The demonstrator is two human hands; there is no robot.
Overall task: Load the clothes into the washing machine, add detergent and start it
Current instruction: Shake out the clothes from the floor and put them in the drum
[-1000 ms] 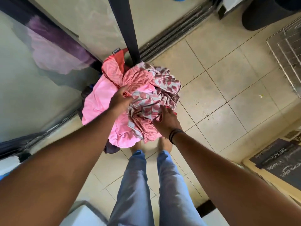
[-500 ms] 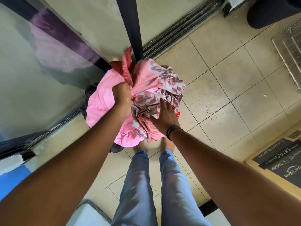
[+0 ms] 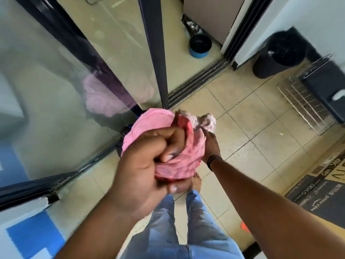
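A bundle of pink and red patterned clothes (image 3: 149,122) is held up in front of me, above the tiled floor. My left hand (image 3: 147,165) is close to the camera and grips the near side of the bundle, fingers curled into the cloth. On the bundle's right side my right hand (image 3: 211,146), with a dark band at the wrist, holds the cloth; its fingers are mostly hidden by the fabric. No washing machine or detergent is in view.
A sliding glass door (image 3: 56,90) with a dark frame stands at the left and reflects the clothes. A black bin (image 3: 280,53) and a wire rack (image 3: 306,98) are at the right, a cardboard box (image 3: 321,184) at the lower right, a dark pot (image 3: 199,45) beyond the door track.
Both hands have lifted the clothes bundle off the floor and toward me. The view has tilted up, showing more of the room beyond the door.
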